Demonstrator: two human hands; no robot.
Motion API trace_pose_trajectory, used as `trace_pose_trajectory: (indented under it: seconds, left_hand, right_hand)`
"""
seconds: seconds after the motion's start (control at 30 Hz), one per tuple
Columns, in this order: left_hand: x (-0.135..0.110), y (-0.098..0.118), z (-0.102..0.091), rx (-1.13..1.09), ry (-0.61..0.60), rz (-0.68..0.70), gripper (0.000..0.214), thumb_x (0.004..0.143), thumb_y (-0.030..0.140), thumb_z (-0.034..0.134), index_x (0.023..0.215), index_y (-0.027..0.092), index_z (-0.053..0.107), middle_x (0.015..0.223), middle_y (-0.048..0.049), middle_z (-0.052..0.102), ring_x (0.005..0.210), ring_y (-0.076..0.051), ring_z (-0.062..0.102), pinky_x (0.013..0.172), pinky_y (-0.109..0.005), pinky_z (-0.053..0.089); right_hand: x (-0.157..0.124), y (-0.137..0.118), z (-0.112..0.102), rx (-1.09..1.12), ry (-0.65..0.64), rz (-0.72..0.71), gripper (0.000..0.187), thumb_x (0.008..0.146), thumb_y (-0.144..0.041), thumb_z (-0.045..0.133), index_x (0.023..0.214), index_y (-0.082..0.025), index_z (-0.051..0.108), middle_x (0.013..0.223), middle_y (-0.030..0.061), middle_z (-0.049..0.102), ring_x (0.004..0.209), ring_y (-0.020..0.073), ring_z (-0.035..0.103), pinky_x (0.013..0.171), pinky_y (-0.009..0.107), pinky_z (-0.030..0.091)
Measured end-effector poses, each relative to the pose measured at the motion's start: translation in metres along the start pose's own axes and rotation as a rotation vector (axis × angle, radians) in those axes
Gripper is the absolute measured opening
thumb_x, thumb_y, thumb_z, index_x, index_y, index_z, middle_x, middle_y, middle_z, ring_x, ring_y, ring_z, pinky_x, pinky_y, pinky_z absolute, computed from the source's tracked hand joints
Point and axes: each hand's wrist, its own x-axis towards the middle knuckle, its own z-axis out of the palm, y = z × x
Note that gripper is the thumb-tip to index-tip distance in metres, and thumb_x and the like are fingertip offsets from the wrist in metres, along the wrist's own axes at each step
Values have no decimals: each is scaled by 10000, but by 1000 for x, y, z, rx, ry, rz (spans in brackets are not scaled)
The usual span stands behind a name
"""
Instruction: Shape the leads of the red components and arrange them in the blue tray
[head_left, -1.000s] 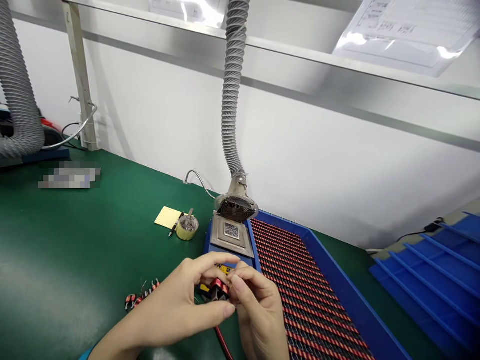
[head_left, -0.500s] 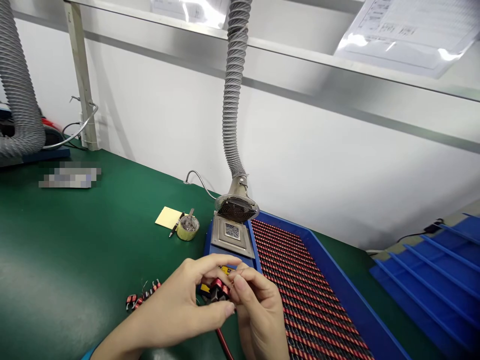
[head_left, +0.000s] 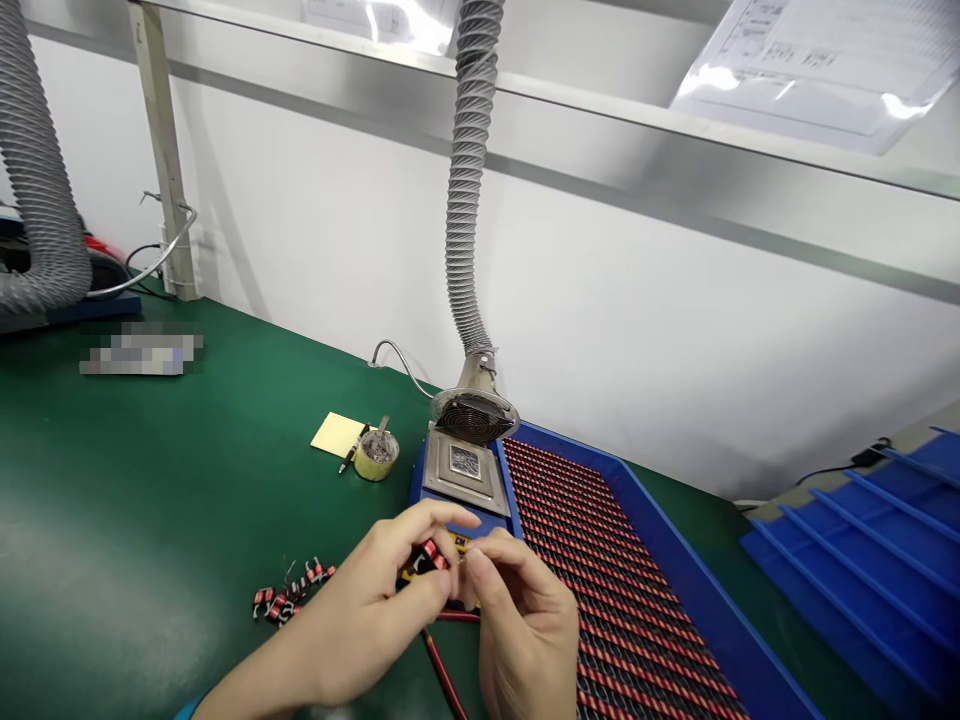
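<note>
My left hand (head_left: 367, 610) is curled around small red-and-black wound coils (head_left: 430, 552), partly hidden behind its fingers. Thumb and forefinger of my right hand (head_left: 529, 620) are pinched together beside the left fingertips; what looks like a fine wire end shows there, too small to be sure of. Behind both hands stands a blue solder pot (head_left: 465, 482) with a metal top and a shiny square bath. A loose heap of similar coils (head_left: 289, 595) lies on the green table (head_left: 187, 490), left of my left forearm.
A blue tray (head_left: 660, 560) packed with rows of coils stands at the right. An extraction hose (head_left: 469, 200) hangs over the pot. A small tub (head_left: 375, 456), a pen (head_left: 352, 450) and a yellow notepad (head_left: 335, 434) lie left of it. A red cable (head_left: 444, 672) runs below my hands.
My left thumb has moved up and inward, and the held coils now show less. My right hand has shifted slightly right, still pinching.
</note>
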Motion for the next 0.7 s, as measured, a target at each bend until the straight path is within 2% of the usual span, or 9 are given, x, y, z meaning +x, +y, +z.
trace_pose_trajectory:
  seconds: [0.1, 0.2, 0.4, 0.7]
  left_hand:
    - [2, 5, 1, 83, 52, -15, 135, 939, 321, 471, 970, 252, 583, 914, 12, 583, 872, -161, 506, 737, -259, 395]
    - [3, 10, 2, 139, 93, -14, 166, 942, 327, 473, 839, 233, 563, 844, 37, 563, 810, -140, 475, 703, -241, 357]
    - [4, 13, 1, 108, 77, 29, 196, 935, 269, 481, 757, 212, 540, 748, 62, 535, 687, -104, 438, 642, -217, 333]
    - [8, 12, 3, 71, 90, 83, 181, 911, 217, 486, 742, 201, 550, 719, 63, 547, 658, -92, 438, 624, -197, 345]
  right_hand:
    - [0, 2, 0, -62, 7, -89, 80, 795, -268, 718, 720, -240, 731, 619, -25, 594, 574, 92, 517, 547, 168, 445]
    - [1, 3, 1, -71, 7, -160, 61, 787, -241, 719, 727, -245, 735, 589, -28, 581, 545, 90, 502, 519, 165, 439]
    - [3, 3, 2, -64, 22, -168, 64, 765, -229, 736, 704, -244, 725, 591, -28, 584, 546, 88, 512, 513, 154, 446]
    - [3, 6, 2, 32, -10, -105, 104, 765, -273, 745, 681, -235, 696, 569, -44, 519, 533, 87, 482, 509, 171, 437]
